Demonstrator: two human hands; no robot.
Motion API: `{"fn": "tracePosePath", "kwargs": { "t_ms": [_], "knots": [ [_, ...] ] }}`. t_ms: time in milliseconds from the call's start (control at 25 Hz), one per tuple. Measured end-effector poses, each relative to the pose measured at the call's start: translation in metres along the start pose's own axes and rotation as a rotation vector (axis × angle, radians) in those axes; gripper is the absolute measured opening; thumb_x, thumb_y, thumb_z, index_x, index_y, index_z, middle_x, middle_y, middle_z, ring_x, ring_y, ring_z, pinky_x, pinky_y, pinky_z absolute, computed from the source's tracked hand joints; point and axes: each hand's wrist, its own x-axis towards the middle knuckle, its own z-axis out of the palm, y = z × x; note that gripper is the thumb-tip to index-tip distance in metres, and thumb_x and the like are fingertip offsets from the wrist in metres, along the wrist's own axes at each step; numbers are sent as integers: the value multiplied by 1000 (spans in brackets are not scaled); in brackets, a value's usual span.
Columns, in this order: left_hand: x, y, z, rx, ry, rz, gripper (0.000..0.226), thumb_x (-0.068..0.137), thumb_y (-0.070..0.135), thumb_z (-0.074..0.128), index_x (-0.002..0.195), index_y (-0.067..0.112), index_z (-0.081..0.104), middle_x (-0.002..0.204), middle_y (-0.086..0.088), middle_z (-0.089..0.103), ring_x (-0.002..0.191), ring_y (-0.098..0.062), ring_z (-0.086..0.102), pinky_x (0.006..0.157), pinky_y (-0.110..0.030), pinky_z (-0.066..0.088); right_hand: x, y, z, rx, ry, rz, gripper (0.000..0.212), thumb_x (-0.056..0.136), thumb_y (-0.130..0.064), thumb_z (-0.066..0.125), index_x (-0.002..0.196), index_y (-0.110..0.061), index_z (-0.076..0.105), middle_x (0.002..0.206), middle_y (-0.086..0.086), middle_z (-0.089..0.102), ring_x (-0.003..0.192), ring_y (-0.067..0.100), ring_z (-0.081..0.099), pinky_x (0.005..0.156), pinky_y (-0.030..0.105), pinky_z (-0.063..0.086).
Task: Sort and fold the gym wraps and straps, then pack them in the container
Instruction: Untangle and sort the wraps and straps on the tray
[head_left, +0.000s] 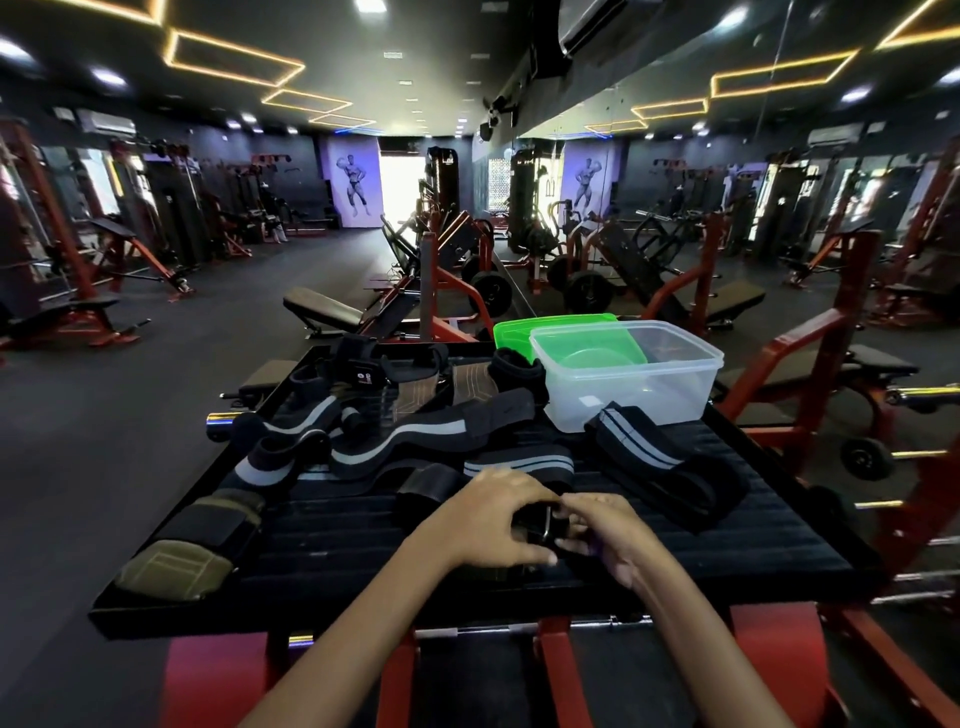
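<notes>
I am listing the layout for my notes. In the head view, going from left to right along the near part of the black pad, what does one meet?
Olive green pad → left hand → black strap with a metal ring, held by both hands → right hand → folded black wrap with grey stripes.

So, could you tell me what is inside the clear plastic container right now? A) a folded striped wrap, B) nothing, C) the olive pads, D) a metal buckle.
B: the clear container shows only bare walls and floor, with the green lid seen behind it.
</notes>
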Motion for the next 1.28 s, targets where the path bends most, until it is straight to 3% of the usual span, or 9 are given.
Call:
{"fn": "tracePosePath", "kwargs": {
  "t_ms": [160, 320, 440, 520, 640, 760, 880, 1040, 1280],
  "knots": [
    [0, 3, 1, 323, 51, -40, 48, 82, 47, 60, 121, 20, 55, 123, 2, 56, 122, -15, 42, 115, -40, 11, -6, -7, -16, -154, 81, -78, 20, 85, 1, 59, 65, 0, 61, 59, 8, 51, 53, 13, 46, 39, 19, 48],
    [-7, -5, 0, 259, 97, -136, 40, 85, 49, 56, 117, 25, 58, 124, 10, 55, 122, -11, 41, 114, -41, 8, -8, -28, -83, -531, 330, -158, 22, 78, 0, 68, 57, -2, 63, 52, 6, 57, 48, 16, 52, 50, 28, 48],
    [-9, -5, 2, 230, 90, -161, 39, 85, 50, 56, 118, 29, 58, 125, 12, 54, 122, -9, 41, 111, -39, 10, -13, -32, -84, -1085, 355, -73, 5, 77, -9, 67, 73, -6, 67, 75, 9, 64, 71, 24, 61, 61, 28, 47],
    [-10, -5, 3, 192, 107, -184, 39, 84, 49, 58, 117, 29, 58, 125, 13, 54, 122, -8, 41, 110, -37, 12, -15, -25, -57, -1392, 396, -209, 19, 78, -11, 61, 96, -6, 62, 100, 11, 60, 98, 28, 58, 74, 29, 46],
    [-14, -5, 3, 140, 142, -187, 41, 83, 50, 58, 118, 29, 57, 124, 13, 55, 122, -8, 42, 112, -38, 13, -12, -19, -12, -1209, 76, -539, 32, 80, -17, 64, 111, -12, 57, 110, 0, 53, 105, 16, 50, 87, 24, 39],
    [-23, -9, 2, -26, 180, -160, 52, 80, 43, 63, 126, 24, 48, 128, 9, 50, 122, -8, 41, 114, -36, 20, 5, -11, 18, -1084, -241, -436, 27, 86, -16, 55, 113, -13, 52, 110, 2, 54, 98, 14, 49, 81, 24, 36],
    [-47, -25, -11, -288, 197, -242, 79, 74, 43, 74, 138, 27, 32, 137, 12, 37, 127, -3, 36, 109, -24, 31, 16, -1, 15, -919, -175, -336, 24, 90, -22, 54, 113, -13, 53, 104, 5, 60, 92, 16, 54, 77, 26, 39],
    [-71, -39, -16, -330, -9, -349, 109, 66, 38, 82, 147, 26, 12, 143, 16, 29, 131, 0, 32, 109, -19, 29, 24, 7, 6, -742, -187, -288, 21, 84, -15, 62, 97, -29, 57, 85, -2, 56, 75, 9, 53, 71, 21, 41],
    [-66, -44, -10, -405, -18, -373, 124, 62, 31, 86, 149, 32, -2, 148, 22, 11, 135, 6, 16, 106, -10, 20, 28, 11, 4, -731, -182, -327, 23, 81, -10, 64, 87, -32, 63, 87, -1, 59, 87, 16, 56, 86, 33, 45]
  ]
}}
